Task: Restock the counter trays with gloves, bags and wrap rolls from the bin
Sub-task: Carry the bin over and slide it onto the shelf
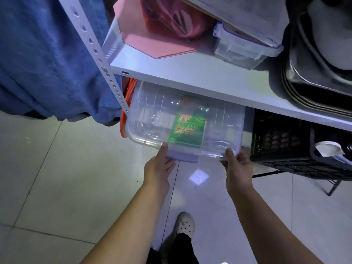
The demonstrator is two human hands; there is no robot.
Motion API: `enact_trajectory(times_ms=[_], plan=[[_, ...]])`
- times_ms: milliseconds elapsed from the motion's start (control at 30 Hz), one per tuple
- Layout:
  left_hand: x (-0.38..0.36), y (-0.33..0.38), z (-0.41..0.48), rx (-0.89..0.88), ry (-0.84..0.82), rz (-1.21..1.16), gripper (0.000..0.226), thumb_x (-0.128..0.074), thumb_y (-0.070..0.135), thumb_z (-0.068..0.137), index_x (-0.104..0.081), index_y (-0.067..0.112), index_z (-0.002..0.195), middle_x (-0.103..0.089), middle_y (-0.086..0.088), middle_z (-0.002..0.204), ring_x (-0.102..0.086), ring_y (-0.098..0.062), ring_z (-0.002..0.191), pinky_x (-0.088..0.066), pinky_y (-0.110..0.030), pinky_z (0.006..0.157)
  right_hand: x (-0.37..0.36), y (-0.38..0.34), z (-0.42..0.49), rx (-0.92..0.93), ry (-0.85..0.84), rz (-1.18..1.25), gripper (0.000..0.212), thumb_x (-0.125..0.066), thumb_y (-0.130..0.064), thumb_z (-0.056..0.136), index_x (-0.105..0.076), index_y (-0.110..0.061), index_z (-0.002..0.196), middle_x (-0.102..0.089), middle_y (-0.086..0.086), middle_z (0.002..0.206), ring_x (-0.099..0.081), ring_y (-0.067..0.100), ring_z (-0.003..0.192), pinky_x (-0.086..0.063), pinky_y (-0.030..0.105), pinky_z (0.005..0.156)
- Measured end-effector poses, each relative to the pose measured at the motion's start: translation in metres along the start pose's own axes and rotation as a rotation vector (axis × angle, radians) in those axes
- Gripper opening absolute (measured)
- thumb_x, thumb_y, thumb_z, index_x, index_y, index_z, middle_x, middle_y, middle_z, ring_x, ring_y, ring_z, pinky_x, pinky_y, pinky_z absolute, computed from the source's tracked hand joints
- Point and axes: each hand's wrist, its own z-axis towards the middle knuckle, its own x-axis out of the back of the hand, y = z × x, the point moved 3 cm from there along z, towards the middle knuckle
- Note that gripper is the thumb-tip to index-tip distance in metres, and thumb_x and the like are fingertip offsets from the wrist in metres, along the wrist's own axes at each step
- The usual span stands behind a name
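A clear plastic bin (pixel 224 128) with a clear lid sticks out from under the white shelf (pixel 190 80), its front edge toward me. Through the lid I see a green printed pack (pixel 185 130) and pale items on the left. My left hand (pixel 159 168) grips the bin's front rim by the bluish latch (pixel 183 158), thumb on the lid. My right hand (pixel 238 168) grips the front right corner, thumb on top and fingers beneath.
On the shelf lie a pink board (pixel 148 42), a red mesh bag (pixel 171 18), a small lidded clear box (pixel 242 48) and dark trays (pixel 312 82). A black crate (pixel 285 141) stands right of the bin, an orange cord (pixel 123 115) left. Blue cloth (pixel 47 54) hangs left. Tiled floor below.
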Motion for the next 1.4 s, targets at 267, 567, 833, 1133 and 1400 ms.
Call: enact_trajectory(times_ms=[267, 567, 833, 1133, 1400], plan=[[0.012, -0.002, -0.012, -0.392, 0.163, 0.579, 0.024, -0.069, 0.009, 0.076, -0.055, 0.024, 0.064, -0.058, 0.01, 0.063, -0.056, -0.018, 0.066, -0.041, -0.022, 0.062, 0.004, -0.009, -0.003, 0.088, 0.078, -0.363, 0.022, -0.064, -0.022, 0.086, -0.049, -0.005, 0.083, -0.047, 0.01, 0.077, -0.057, 0.019, 0.074, -0.044, 0.031, 0.069], [0.003, 0.04, -0.016, -1.291, 0.354, 1.647, 0.037, -0.086, 0.032, 0.056, -0.055, 0.012, 0.062, -0.057, -0.007, 0.058, -0.054, -0.029, 0.061, -0.034, -0.036, 0.06, -0.037, -0.002, -0.033, 1.055, -0.328, -1.162, 0.059, -0.08, -0.032, 0.067, -0.059, -0.006, 0.117, -0.061, 0.015, 0.113, -0.051, 0.03, 0.108, -0.032, 0.034, 0.094], [-0.006, 0.056, -0.003, -1.48, -0.03, 1.821, 0.053, -0.081, 0.024, 0.068, -0.065, 0.005, 0.115, -0.068, -0.012, 0.112, -0.062, -0.029, 0.109, -0.042, -0.043, 0.102, -0.052, -0.005, -0.017, 1.164, -0.196, -1.174, 0.046, -0.087, -0.027, 0.057, -0.066, -0.009, 0.095, -0.064, 0.01, 0.089, -0.058, 0.034, 0.081, -0.03, 0.035, 0.073], [0.001, 0.061, -0.006, -1.38, 0.079, 1.696, 0.052, -0.085, 0.017, 0.059, -0.067, 0.008, 0.107, -0.068, -0.01, 0.106, -0.062, -0.033, 0.094, -0.032, -0.033, 0.092, -0.036, -0.006, -0.016, 1.007, -0.168, -1.1, 0.047, -0.083, -0.025, 0.065, -0.065, -0.011, 0.106, -0.064, 0.01, 0.1, -0.042, 0.022, 0.098, -0.03, 0.032, 0.084], [-0.007, 0.077, 0.0, -1.434, 0.093, 1.813, 0.044, -0.084, 0.003, 0.055, -0.069, 0.006, 0.096, -0.066, -0.012, 0.085, -0.063, -0.034, 0.077, -0.038, -0.034, 0.077, -0.018, -0.024, -0.006, 1.132, -0.07, -1.293, 0.043, -0.086, -0.017, 0.061, -0.07, -0.013, 0.1, -0.067, 0.009, 0.092, -0.061, 0.033, 0.081, -0.03, 0.037, 0.078]])
